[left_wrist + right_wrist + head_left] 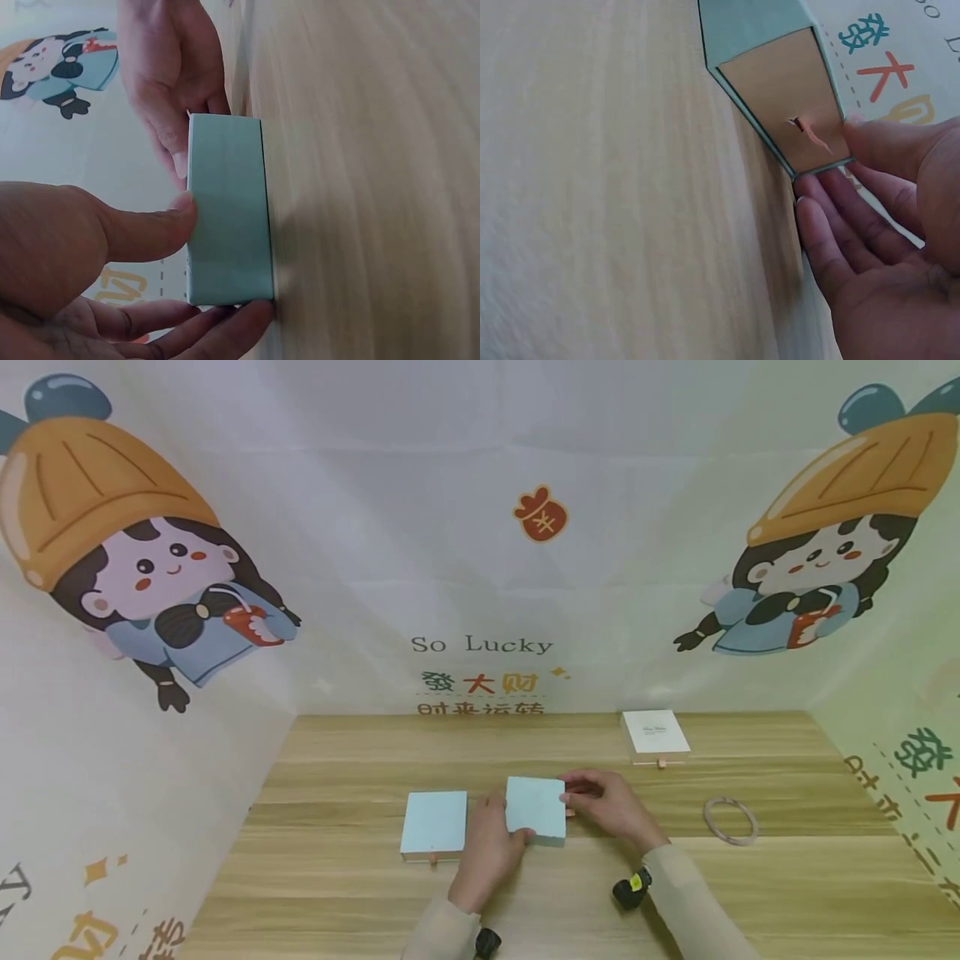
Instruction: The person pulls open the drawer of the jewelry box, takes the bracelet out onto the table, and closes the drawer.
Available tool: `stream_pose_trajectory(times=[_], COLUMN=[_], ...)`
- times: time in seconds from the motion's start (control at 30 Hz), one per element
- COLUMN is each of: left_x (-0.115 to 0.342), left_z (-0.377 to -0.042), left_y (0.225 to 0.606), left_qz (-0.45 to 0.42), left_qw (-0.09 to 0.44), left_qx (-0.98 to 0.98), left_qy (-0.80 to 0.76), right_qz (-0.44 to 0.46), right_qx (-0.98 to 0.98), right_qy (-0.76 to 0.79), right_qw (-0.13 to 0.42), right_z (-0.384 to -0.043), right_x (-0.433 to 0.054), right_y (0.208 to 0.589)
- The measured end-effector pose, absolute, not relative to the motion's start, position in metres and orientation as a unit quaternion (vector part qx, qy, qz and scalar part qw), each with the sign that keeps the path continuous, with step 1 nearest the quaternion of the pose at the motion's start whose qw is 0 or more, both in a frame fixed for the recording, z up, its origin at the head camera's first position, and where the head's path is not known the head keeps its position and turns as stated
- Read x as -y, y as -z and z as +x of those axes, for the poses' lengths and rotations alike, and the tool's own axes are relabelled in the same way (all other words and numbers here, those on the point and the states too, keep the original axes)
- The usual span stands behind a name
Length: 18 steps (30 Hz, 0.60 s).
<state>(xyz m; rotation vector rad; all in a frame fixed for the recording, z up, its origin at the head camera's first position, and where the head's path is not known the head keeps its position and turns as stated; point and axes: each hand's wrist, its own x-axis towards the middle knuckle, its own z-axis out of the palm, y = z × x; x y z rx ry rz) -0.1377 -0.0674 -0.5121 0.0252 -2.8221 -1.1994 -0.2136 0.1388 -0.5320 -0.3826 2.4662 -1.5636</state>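
Observation:
A small light-blue drawer gift box (536, 806) lies on the table between both hands. My left hand (491, 842) grips its left side, thumb at the near edge; in the left wrist view the fingers (225, 334) wrap its end. At the opposite end, my right hand (613, 806) pinches the far right corner between thumb and fingers. The right wrist view shows the tan drawer front of this box with an orange ribbon pull (810, 135), the drawer flush in its sleeve. Just left of my left hand lies a second light-blue drawer box (433, 823).
A white drawer box (656, 732) with dark print stands at the back right of the wooden table (337, 893). Nearer on the right lies a pale bangle (731, 821). A printed cloth backdrop (420, 552) encloses the back and sides.

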Motion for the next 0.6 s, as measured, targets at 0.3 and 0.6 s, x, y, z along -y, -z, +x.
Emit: stream_pose_trajectory(times=[0.3,0.6], left_x=[0.069,0.073], left_z=[-0.120,-0.118], left_y=[0.512,0.509], left_qz=[0.010,0.005], left_qw=[0.075,0.047], left_qx=[0.940,0.942], left_qy=[0.333,0.333], right_qz=[-0.164,-0.152], right_qx=[-0.811,-0.814], right_qy=[0.548,0.549], right_qw=[0.120,0.109], right_z=[-0.213,-0.209], right_x=[-0.133,-0.131], right_y=[0.537,0.540])
